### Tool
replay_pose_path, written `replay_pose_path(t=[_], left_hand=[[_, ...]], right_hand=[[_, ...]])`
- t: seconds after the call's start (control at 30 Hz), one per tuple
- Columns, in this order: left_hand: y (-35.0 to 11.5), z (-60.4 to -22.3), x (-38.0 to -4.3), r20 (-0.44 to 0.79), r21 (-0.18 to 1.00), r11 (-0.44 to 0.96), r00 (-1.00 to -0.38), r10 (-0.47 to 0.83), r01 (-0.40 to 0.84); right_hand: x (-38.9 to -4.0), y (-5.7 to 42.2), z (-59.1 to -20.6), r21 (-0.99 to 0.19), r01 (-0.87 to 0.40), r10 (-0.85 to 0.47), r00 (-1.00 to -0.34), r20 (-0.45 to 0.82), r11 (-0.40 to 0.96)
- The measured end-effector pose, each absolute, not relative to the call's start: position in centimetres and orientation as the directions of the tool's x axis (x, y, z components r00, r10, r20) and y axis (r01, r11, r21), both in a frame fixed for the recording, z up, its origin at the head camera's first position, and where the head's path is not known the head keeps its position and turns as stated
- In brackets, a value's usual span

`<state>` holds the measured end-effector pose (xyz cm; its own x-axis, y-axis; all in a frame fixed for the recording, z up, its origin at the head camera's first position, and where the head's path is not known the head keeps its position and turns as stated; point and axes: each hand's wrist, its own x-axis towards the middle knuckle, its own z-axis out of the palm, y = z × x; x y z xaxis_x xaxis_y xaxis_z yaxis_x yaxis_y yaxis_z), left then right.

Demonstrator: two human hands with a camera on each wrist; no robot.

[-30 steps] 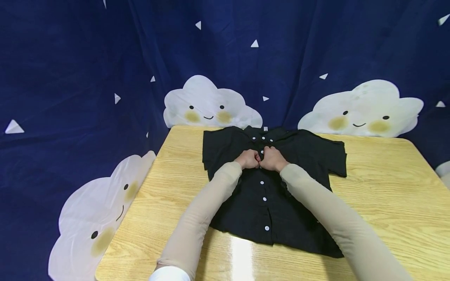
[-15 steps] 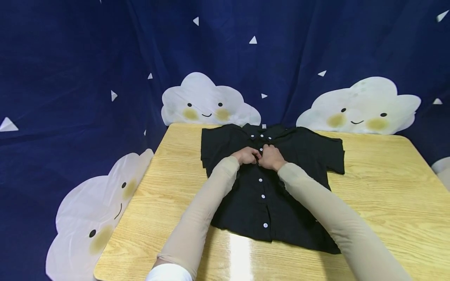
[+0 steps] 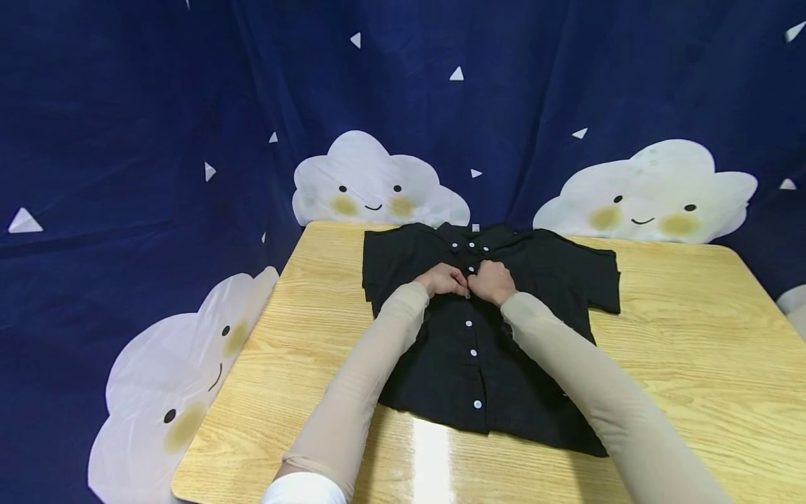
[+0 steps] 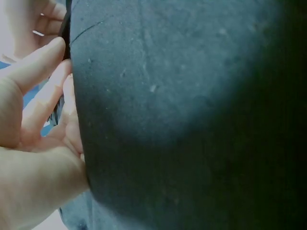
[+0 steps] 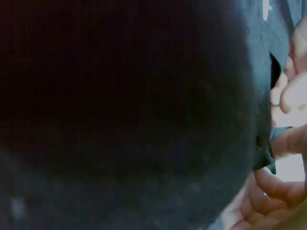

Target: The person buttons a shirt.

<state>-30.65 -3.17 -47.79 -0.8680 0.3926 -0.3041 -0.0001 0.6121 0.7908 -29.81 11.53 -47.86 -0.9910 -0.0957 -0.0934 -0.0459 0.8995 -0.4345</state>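
Observation:
A black short-sleeved shirt (image 3: 434,364) lies front up on the table, collar at the far end, with white buttons down its placket. At the upper chest, my left hand (image 3: 446,280) and right hand (image 3: 492,281) meet over the placket, fingertips close together. The left wrist view shows the left thumb (image 4: 43,62) and fingers pinching the placket's edge. In the right wrist view, the right hand (image 5: 268,196) pinches the dark cloth between thumb and fingers. A small button (image 3: 468,295) shows just below the fingertips. Cloth fills most of both wrist views.
The light wood table (image 3: 693,350) extends on both sides of the shirt, with a bright glare patch near its front edge. Behind and to the left hangs a dark blue curtain (image 3: 403,70) with white triangles and smiling clouds (image 3: 378,182).
Both hands stay at the same spot on the placket. The right hand has shifted slightly to the right, and a button shows beneath the fingertips that was hidden half a second ago.

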Motion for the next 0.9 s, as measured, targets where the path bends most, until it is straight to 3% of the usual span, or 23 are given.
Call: replay_pose_path(t=[0.4,0.73,0.9], left_hand=[[-2.5,-47.4,-30.2,-0.247,0.642,0.762,-0.918,0.311,0.086],[-2.3,-47.7,-29.8,-0.250,0.620,0.778,-0.915,0.317,0.100],[-1.6,-47.5,-29.5,-0.246,0.600,0.796,-0.927,0.284,0.085]], right_hand=[[-29.2,11.8,-46.3,-0.344,-0.033,-0.117,-0.967,-0.225,0.938],[-29.2,12.1,-46.4,-0.450,0.023,-0.159,-0.918,-0.363,0.893],[-29.1,12.3,-46.7,-0.495,0.029,-0.172,-0.919,-0.355,0.868]])
